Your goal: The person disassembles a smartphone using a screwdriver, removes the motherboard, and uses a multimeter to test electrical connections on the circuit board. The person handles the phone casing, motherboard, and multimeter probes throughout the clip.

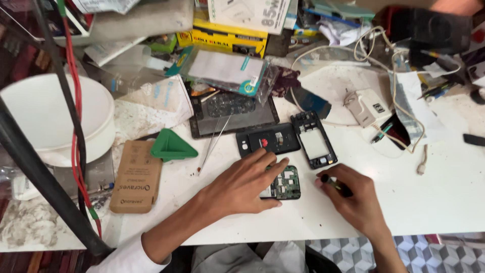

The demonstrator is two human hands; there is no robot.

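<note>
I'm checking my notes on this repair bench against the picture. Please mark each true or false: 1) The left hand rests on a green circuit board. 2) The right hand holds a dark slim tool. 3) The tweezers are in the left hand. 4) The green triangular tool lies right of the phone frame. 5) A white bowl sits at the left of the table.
1) The left hand rests on the green circuit board: true.
2) The right hand holds a dark slim tool: true.
3) False: the tweezers lie loose on the table, above the left hand.
4) False: the green triangular tool lies left of the phone frame.
5) White bowl at left: true.
</note>
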